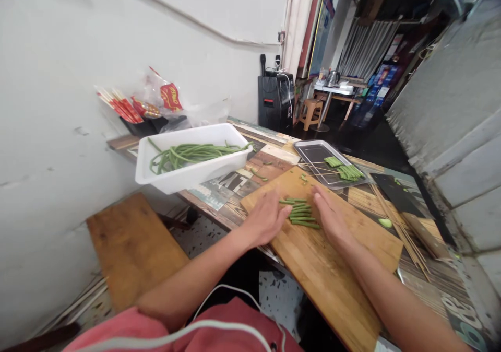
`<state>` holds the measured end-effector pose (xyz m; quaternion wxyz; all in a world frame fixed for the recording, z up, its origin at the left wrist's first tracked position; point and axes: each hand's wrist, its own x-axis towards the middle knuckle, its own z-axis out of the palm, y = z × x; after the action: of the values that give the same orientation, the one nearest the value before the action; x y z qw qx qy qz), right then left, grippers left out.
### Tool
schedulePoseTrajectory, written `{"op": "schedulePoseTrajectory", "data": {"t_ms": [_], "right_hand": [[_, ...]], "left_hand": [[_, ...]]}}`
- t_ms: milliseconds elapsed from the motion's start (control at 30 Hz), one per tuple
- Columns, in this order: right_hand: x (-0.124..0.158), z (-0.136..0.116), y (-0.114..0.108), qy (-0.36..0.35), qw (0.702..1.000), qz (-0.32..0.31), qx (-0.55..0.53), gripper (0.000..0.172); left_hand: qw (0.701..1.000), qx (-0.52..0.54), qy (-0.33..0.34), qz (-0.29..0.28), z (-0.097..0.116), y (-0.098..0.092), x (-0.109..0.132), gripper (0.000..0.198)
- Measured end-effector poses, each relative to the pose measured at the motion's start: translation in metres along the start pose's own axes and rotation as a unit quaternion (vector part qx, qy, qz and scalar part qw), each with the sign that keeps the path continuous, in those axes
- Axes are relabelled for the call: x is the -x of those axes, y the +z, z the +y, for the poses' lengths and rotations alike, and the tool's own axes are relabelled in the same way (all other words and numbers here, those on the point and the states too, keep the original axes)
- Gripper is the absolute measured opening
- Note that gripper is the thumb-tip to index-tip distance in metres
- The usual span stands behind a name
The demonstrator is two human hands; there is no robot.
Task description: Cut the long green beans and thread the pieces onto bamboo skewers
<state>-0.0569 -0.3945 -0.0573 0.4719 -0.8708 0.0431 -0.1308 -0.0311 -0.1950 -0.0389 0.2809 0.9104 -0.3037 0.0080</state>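
Cut green bean pieces point(300, 212) lie side by side on a wooden cutting board point(332, 268). My left hand point(266, 217) is at their left ends, its fingers stretched out and its thumb toward the pieces. At their right ends my right hand point(331, 213) stands on edge with the fingers extended. The pieces lie between the two hands, and neither hand is closed around them. Beyond the board, a metal tray point(313, 151) bears skewered rows of cut green beans point(348, 172).
A white plastic bin point(195, 177) with long green beans stands on the table at the left. Bamboo skewers point(403, 232) and a cleaver point(425, 234) lie right of the board. Chopsticks in red wrappers point(127, 109) are by the wall. A wooden stool point(135, 242) stands at lower left.
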Motion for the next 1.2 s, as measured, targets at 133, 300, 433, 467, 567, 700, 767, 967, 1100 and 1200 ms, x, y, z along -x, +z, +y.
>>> {"op": "schedulePoseTrajectory", "data": {"t_ms": [133,300,433,467,567,700,767,967,1100,1200], "right_hand": [[-0.002,-0.011,0.014,0.048,0.997,0.001,-0.065,0.061],[-0.006,-0.011,0.021,0.044,0.995,0.006,-0.092,0.06],[-0.008,0.002,0.021,0.058,0.986,0.018,-0.156,0.062],[-0.009,0.005,0.02,0.062,0.984,0.018,-0.164,0.062],[-0.01,0.005,0.02,0.072,0.98,0.008,-0.185,0.06],[-0.008,-0.002,0.024,0.079,0.978,-0.012,-0.191,0.064],[-0.006,-0.005,0.024,0.077,0.98,-0.018,-0.182,0.065],[0.0,-0.005,-0.013,0.056,0.992,-0.003,-0.113,0.062],[0.018,-0.006,-0.03,-0.002,0.984,-0.07,0.161,0.062],[0.036,-0.008,-0.021,-0.058,0.944,-0.109,0.305,0.066]], "left_hand": [[0.995,0.062,-0.073,0.022,0.025,0.022,-0.003,0.068],[0.994,0.087,-0.058,0.015,0.039,0.029,-0.006,0.064],[0.998,0.042,-0.016,0.037,0.03,0.019,-0.002,0.062],[0.999,0.025,0.015,0.023,0.025,0.015,-0.002,0.063],[0.99,-0.017,0.128,-0.052,0.011,0.006,-0.005,0.069],[0.984,-0.047,0.164,-0.048,0.002,0.01,-0.013,0.064],[0.985,-0.059,0.158,-0.038,0.004,0.015,-0.017,0.054],[0.986,-0.101,0.13,-0.007,0.007,0.013,-0.007,0.068],[0.978,-0.179,0.08,0.069,-0.001,0.003,0.016,0.077],[0.977,-0.197,0.066,0.035,-0.007,0.002,0.027,0.081]]}}
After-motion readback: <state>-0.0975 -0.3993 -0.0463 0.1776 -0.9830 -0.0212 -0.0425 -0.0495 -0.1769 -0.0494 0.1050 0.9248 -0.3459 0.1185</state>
